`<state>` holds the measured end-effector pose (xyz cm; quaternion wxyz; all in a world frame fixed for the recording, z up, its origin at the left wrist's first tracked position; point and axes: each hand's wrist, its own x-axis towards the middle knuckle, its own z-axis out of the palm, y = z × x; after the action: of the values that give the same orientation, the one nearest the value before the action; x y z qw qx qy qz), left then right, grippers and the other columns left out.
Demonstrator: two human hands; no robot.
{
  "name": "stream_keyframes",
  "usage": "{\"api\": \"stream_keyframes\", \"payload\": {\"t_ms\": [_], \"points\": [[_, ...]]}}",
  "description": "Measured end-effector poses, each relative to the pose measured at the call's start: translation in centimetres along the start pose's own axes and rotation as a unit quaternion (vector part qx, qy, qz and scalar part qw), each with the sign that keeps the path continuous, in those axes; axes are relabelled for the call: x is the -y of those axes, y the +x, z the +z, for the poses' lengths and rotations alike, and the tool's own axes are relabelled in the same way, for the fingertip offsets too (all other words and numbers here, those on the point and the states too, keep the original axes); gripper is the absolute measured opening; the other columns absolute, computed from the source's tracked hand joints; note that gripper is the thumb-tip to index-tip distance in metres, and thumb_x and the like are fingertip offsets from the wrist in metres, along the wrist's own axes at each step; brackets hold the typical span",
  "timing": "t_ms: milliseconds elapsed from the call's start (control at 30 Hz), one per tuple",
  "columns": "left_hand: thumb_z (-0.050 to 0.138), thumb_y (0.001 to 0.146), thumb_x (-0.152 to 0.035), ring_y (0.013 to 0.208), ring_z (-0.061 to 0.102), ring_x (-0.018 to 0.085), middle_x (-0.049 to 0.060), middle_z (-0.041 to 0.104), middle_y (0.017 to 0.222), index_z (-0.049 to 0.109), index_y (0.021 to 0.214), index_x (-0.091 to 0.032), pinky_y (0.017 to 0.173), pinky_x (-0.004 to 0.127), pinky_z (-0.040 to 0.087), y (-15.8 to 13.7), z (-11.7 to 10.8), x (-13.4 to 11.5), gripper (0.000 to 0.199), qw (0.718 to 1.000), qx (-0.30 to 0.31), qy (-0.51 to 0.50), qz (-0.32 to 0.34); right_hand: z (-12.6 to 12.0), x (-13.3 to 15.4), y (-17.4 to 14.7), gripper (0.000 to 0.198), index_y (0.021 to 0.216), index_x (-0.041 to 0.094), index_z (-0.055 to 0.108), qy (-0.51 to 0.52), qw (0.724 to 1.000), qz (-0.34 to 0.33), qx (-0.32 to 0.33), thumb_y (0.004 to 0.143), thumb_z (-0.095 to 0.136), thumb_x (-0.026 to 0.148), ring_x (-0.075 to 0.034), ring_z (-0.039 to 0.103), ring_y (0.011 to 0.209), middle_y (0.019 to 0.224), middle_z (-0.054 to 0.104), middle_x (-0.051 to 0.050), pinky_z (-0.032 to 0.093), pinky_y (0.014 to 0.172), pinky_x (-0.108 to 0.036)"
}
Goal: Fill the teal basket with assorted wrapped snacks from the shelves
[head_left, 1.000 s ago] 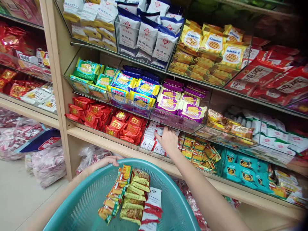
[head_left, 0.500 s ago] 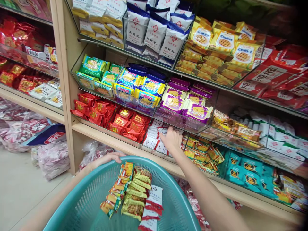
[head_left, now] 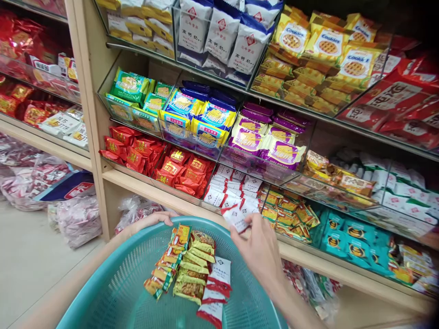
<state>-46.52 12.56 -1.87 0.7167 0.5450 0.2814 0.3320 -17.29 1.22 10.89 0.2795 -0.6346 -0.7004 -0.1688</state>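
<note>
My left hand [head_left: 156, 220] grips the far left rim of a teal plastic basket [head_left: 113, 269]. My right hand [head_left: 259, 242] pinches a white and red snack packet [head_left: 235, 217] just above the basket's far right rim. Inside the basket lie three rows of packets: orange and green packets [head_left: 170, 258], yellow-green packets [head_left: 192, 267] and white and red packets [head_left: 218, 278]. Behind the held packet is the shelf compartment of matching white packets [head_left: 228, 185].
Red packets [head_left: 135, 151] and orange packets [head_left: 286, 212] flank the white ones on the lowest tier. Teal packets [head_left: 351, 237] lie farther right. Clear dividers and shelf edges [head_left: 164, 194] run across. Bagged goods [head_left: 77, 219] stand on the floor at left.
My right hand has drawn back from the white packet compartment toward the basket, now with a white and red packet in its fingers. My left hand stays on the rim.
</note>
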Motion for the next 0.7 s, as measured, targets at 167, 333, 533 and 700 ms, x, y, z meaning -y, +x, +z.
{"api": "stream_keyframes", "payload": {"t_ms": [167, 333, 533, 700], "points": [[0.055, 0.068, -0.016, 0.102, 0.053, 0.027, 0.001, 0.07, 0.096, 0.071, 0.097, -0.024, 0.096, 0.035, 0.034, -0.5, 1.4, -1.6, 0.034, 1.0, 0.023, -0.009, -0.01, 0.9, -0.5, -5.6, 0.022, 0.086, 0.023, 0.044, 0.018, 0.998, -0.02, 0.051, 0.08, 0.057, 0.04, -0.023, 0.055, 0.078, 0.082, 0.057, -0.003, 0.041, 0.069, -0.034], [0.055, 0.067, -0.016, 0.107, 0.05, 0.027, 0.0, 0.07, 0.093, 0.071, 0.097, -0.025, 0.096, 0.034, 0.034, -0.8, 1.8, -2.2, 0.035, 1.0, 0.02, 0.016, -0.005, 1.8, -1.3, -7.1, 0.02, 0.08, 0.023, 0.042, -0.025, 0.996, -0.011, 0.084, 0.08, 0.057, 0.036, -0.023, 0.055, 0.076, 0.077, 0.056, -0.002, 0.042, 0.067, -0.034], [0.055, 0.067, -0.019, 0.097, 0.055, 0.028, 0.001, 0.071, 0.091, 0.069, 0.103, -0.024, 0.093, 0.038, 0.037, -0.6, 1.8, -1.8, 0.039, 0.999, 0.023, -0.023, -0.038, 1.5, -0.6, -6.9, 0.014, 0.081, 0.022, 0.045, -0.077, 0.983, 0.024, 0.166, 0.083, 0.05, 0.035, -0.026, 0.057, 0.079, 0.077, 0.059, -0.005, 0.042, 0.07, -0.038], [0.059, 0.065, -0.023, 0.098, 0.055, 0.031, 0.001, 0.072, 0.094, 0.069, 0.103, -0.023, 0.092, 0.038, 0.037, -0.6, 1.9, -1.9, 0.04, 0.999, 0.002, -0.018, -0.043, 1.4, 0.2, -6.5, 0.017, 0.09, 0.019, 0.051, -0.104, 0.972, 0.022, 0.212, 0.086, 0.041, 0.033, -0.032, 0.058, 0.09, 0.087, 0.065, -0.011, 0.041, 0.078, -0.046]]}}
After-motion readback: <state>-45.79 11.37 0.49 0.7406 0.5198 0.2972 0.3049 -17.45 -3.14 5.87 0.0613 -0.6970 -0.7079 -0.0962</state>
